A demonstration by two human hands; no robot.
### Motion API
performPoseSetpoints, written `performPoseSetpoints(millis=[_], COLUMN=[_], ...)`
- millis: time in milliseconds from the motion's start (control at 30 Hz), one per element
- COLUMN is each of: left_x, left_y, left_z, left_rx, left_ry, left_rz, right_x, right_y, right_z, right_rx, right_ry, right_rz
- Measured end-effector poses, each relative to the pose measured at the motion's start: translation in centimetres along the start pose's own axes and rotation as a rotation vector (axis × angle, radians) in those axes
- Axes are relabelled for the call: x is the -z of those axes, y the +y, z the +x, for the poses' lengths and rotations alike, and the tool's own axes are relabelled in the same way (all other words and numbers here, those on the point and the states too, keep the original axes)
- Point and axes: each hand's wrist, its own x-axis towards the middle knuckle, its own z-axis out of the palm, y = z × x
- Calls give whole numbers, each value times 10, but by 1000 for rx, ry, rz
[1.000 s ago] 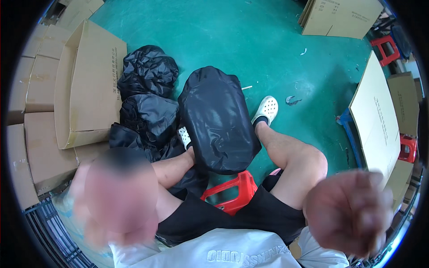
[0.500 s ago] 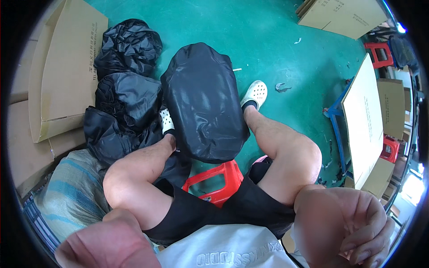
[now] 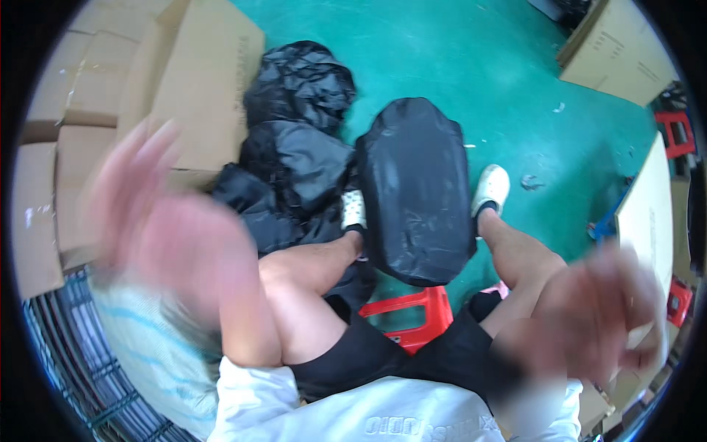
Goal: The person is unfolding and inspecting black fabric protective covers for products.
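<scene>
Both hands up near the camera, motion-blurred. Left hand raised with fingers spread, palm out, grasping nothing. Right hand also empty, fingers loosely curled and apart, not clenched; blur hides finer detail. Between the knees, resting on the floor against the legs, sits a black bundle: rounded oblong, wrapped in glossy, wrinkled plastic film, well below both hands and touched by neither. Person seated on a red plastic stool, slatted top showing between the thighs; black shorts, white top, white clogs. Left of the bundle, a pile of more black plastic-wrapped bundles, crinkled and shiny, lying against each other. Behind them a stack of flat brown cardboard sheets, matte, corrugated edges. Lower left, a pale striped woven sack on a dark plastic grid pallet. Floor is smooth green paint, a few scraps on it. More cardboard at upper right, and a pale board standing at right.
</scene>
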Motion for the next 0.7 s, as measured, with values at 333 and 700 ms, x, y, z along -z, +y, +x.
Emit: performPoseSetpoints(millis=[333, 700], left_x=[86, 126], left_y=[-324, -299], left_z=[-159, -181], left_rx=[301, 245], left_ry=[-918, -796], left_rz=[1089, 1203], right_x=[-51, -69], right_y=[77, 77], right_z=[-4, -7], right_rx=[-427, -426], right_ry=[-1244, -1259], right_rz=[-34, -8])
